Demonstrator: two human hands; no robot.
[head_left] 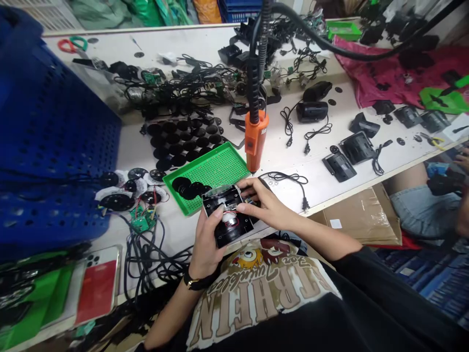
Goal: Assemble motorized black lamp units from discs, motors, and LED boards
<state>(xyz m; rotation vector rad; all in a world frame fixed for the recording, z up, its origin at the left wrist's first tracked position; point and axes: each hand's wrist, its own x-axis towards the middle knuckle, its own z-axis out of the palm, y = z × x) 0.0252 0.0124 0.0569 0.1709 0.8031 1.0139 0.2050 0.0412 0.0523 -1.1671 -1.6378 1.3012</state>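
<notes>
A black plastic housing [227, 215] with a pale motor-like part and red wires inside lies tilted between my hands at the table's front edge. My left hand [207, 234] grips its left side, thumb on the inner parts. From the right, my right hand [262, 203] closes on the housing's other side, with its thumb over the interior. Just behind stands a green perforated tray [220, 164] with several black discs [190, 187] at its near left end. Above the tray's right corner hangs an orange electric screwdriver [255, 142]. A black power cord [293, 178] runs out beside my right hand.
A tall blue crate [54, 132] borders the left side, near wired fan parts [141, 193] and a green circuit board [142, 221]. Black discs in rows [183, 142] and tangled cables lie behind. Finished-looking black housings [357, 146] stand right; another person's leg [414, 200] is beyond.
</notes>
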